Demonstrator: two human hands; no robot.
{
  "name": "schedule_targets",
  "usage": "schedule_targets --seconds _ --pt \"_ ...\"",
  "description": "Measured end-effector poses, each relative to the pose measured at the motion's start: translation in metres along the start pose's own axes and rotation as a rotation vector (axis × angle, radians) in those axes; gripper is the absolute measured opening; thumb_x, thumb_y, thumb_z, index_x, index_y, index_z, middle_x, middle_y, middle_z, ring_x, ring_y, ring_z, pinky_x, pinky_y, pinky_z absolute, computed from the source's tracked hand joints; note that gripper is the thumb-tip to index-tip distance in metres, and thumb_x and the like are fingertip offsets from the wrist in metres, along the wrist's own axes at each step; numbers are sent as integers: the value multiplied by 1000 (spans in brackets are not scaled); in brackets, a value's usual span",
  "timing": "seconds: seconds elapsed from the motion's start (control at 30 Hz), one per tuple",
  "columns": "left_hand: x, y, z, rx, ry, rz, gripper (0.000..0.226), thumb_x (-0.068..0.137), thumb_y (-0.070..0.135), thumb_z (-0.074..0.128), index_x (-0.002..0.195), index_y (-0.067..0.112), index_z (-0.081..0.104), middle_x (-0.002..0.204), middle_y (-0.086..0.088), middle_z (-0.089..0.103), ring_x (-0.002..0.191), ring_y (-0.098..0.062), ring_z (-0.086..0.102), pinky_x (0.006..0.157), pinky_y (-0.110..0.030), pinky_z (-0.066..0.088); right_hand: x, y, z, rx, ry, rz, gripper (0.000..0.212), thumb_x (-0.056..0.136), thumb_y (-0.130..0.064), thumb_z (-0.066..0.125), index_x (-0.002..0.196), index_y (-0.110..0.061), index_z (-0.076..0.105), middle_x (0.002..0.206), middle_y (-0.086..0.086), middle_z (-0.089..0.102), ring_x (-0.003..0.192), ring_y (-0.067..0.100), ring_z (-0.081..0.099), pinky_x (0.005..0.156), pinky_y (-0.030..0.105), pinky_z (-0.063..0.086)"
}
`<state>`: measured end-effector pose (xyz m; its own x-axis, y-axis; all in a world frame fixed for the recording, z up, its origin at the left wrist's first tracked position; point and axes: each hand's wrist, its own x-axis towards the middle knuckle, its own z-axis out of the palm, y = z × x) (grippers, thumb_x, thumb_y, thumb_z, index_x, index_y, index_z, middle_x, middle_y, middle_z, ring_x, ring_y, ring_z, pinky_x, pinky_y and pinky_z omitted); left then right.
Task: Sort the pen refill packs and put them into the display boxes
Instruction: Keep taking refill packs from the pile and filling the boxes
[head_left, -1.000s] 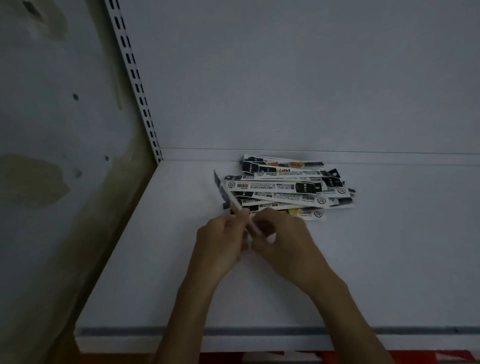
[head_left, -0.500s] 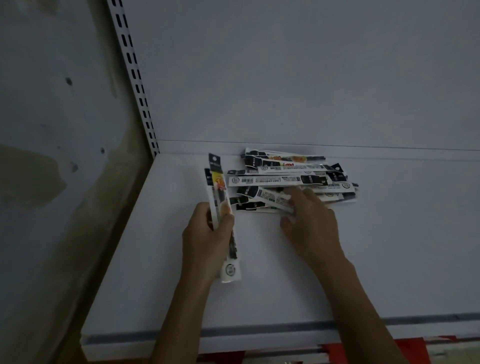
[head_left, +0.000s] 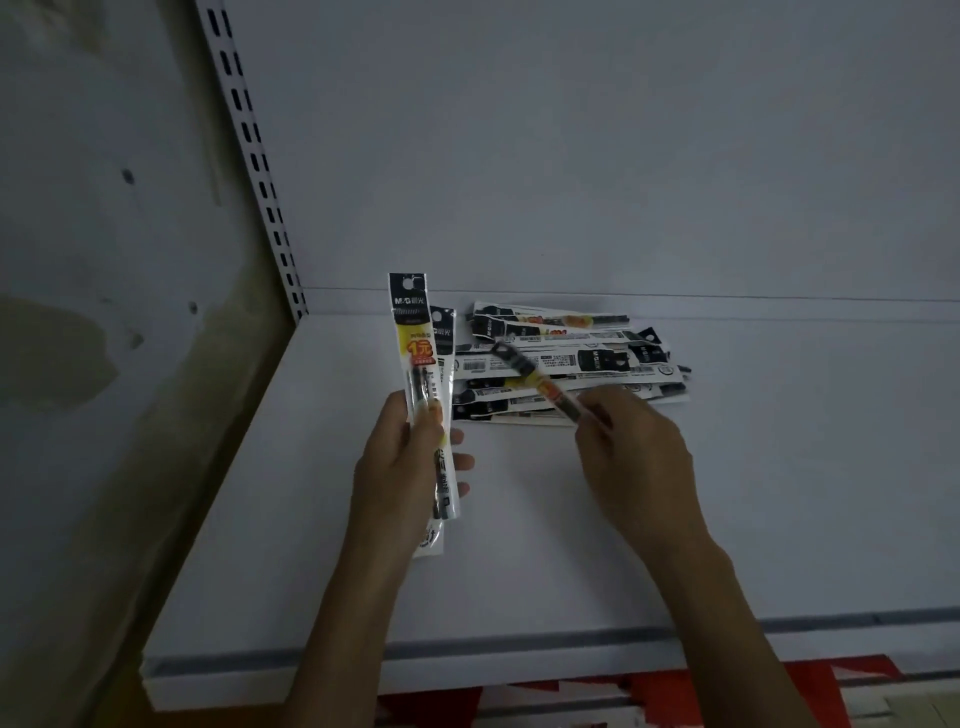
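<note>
holding two refill packs (head_left: 422, 395) upright in the left hand (head_left: 402, 467) near the shelf's (head_left: 311, 519) left side, the right hand (head_left: 631, 457) pinches one pack (head_left: 540, 382) lifted off the pile (head_left: 571, 364) by the back edge.

A white shelf (head_left: 779, 519) is backed by a pale panel (head_left: 623, 156); a slotted upright (head_left: 254, 171) is fixed beside a stained wall (head_left: 104, 312).

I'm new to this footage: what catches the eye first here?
The left hand holds two packs upright, left of centre, one with a yellow label. The right hand pinches another pack, blurred, over the pile lying at the back of the white shelf.
</note>
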<state>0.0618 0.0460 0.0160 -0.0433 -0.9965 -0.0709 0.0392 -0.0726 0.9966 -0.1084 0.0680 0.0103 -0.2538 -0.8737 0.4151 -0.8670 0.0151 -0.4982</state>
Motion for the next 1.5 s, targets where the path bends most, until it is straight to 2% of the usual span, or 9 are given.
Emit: schedule_targets --seconds 0.17,0.4,0.67,0.73,0.83,1.0,1.17,1.27,1.5 --pt "-6 3 39 85 -113 -9 21 99 19 35 114 22 49 67 -6 57 42 -11 49 39 -21 41 -11 30 -36 81 113 88 21 93 -4 42 102 -9 59 79 -3 55 65 15 48 52 16 32" --pt "-34 4 145 127 -386 61 17 97 28 39 91 32 55 62 0 55 41 -7 41 40 -21 35 -54 111 -107 133 305 365 37 92 1 39 118 -22 52 78 -3 53 62 6 45 52 20 33" --pt "-99 -8 275 231 -665 190 13 97 19 40 92 18 52 72 5 63 54 -6 57 56 -20 50 -114 201 -202 174 482 545 25 93 -7 44 89 -28 57 75 -8 57 57 10 49 52 28 39" --pt "-120 -12 304 237 -672 179 13 97 16 40 90 16 51 73 5 63 54 -6 57 54 -19 49 -113 218 -223 267 460 550 14 93 -19 50 85 -30 55 74 -6 59 60 14 54 57 35 48" --pt "-142 -16 346 210 -656 152 14 95 12 38 88 8 50 64 4 58 49 -10 47 49 -26 42 -108 242 -255 301 424 484 9 85 -26 62 91 -28 55 78 -8 59 67 2 55 56 13 44" --pt "-161 -30 412 188 -647 149 22 92 23 46 72 17 47 55 6 40 45 -10 31 46 -28 26 -136 299 -295 311 398 552 15 85 -15 63 95 -24 56 76 -8 56 60 -5 51 51 7 39" --pt "-169 -33 480 227 -713 159 20 91 20 50 71 21 44 57 3 41 50 -14 33 50 -34 30 -147 360 -321 323 455 631 13 85 -16 61 93 -26 56 75 -7 60 56 0 50 49 9 39" --pt "-163 -33 520 279 -741 188 18 89 19 54 73 19 46 54 8 44 47 -9 41 48 -25 37 -134 393 -328 301 460 639 14 86 -16 60 95 -25 56 78 -8 60 62 -2 53 53 9 42" --pt "-116 -28 623 325 -607 173 29 87 23 55 61 11 49 43 5 50 40 -6 46 52 -24 40 -68 491 -358 140 365 599 14 89 -21 57 102 -24 58 82 -13 63 75 2 58 59 10 43"
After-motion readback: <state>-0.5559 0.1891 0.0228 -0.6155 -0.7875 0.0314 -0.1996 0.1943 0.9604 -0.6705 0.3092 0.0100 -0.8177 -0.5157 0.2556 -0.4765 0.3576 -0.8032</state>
